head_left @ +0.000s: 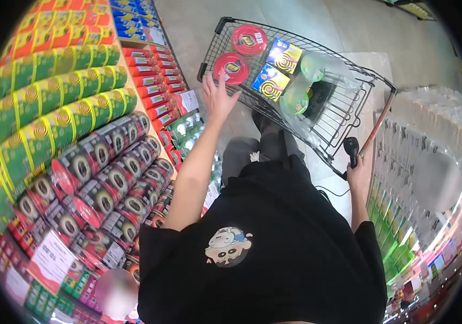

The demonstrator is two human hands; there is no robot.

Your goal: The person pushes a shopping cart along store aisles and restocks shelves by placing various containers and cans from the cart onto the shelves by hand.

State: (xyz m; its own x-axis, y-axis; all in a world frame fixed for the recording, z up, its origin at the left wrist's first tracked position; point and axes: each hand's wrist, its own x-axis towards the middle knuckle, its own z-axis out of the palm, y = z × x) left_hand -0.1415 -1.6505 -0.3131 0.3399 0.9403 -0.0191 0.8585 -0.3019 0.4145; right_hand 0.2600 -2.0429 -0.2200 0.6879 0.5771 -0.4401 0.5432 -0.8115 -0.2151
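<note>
My left hand reaches over the near rim of a black wire shopping cart, fingers spread. Its fingertips are at the edge of a round red-lidded tub; whether they touch it I cannot tell. A second red-lidded tub lies beyond. Beside them in the cart are two blue-and-yellow boxes with spiral pictures, a nearer box and a farther box. Green round packs in clear plastic sit toward the handle. My right hand closes around a black handheld device, beside the end of the cart handle.
Shelves on the left hold green-and-yellow rolls, black-and-red packs and red packs. A price card hangs at lower left. Clear plastic-wrapped goods line the right side. Grey tiled floor lies beyond the cart.
</note>
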